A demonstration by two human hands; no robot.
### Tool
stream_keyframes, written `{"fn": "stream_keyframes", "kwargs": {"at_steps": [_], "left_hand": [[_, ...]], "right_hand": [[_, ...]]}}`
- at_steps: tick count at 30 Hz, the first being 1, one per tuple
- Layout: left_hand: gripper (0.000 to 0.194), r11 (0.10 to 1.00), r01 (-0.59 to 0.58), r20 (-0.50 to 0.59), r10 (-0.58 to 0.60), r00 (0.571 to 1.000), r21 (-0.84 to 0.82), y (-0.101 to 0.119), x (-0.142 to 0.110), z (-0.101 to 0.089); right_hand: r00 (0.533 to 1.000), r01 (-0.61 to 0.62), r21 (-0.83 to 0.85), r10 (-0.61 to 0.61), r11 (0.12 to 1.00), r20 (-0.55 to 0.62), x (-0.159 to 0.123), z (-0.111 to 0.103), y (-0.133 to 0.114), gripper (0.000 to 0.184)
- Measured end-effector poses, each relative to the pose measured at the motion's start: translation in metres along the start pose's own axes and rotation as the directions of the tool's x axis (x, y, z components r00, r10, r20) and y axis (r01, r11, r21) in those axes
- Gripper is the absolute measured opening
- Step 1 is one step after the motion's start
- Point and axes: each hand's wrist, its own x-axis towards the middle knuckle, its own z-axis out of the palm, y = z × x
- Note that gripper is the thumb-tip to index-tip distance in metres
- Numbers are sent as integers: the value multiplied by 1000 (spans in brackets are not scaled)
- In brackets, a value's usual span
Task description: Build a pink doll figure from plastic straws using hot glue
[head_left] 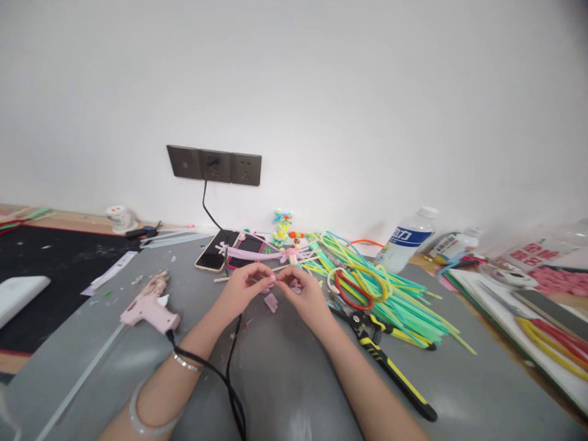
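Evidently, the left hand [247, 288] and right hand [303, 293] meet above the worktop [294, 386], the fingers of both closed in a pinch on a small pink piece [272, 278]. It looks light and soft, probably easily squashed, so a gentle fingertip hold at its edges should suit it better than a hard squeeze. From the hands, a pink scrap [271, 302] lies near at six o'clock, the glue gun [149, 311] at nine, the yellow-and-black pliers [377, 356] at four

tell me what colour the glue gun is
The glue gun is pale pink, with a white trigger; it shows in the head view.
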Motion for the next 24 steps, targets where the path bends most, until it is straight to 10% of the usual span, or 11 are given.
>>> {"fn": "stream_keyframes", "kwargs": {"at_steps": [7, 13, 24], "left_hand": [[25, 997, -48, -70, 52, 996, 55, 2, 1, 0], [22, 989, -66, -136, 84, 987, 135, 2, 3, -1], [20, 985, -71, -114, 89, 989, 155, 4, 1, 1]], "right_hand": [[1000, -6, -68, 8, 998, 26, 1, -5, 1, 10], [955, 82, -342, 24, 936, 296, -3, -7, 7, 20], [918, 117, -312, 18, 943, 397, -6, -8, 3, 16]]}}
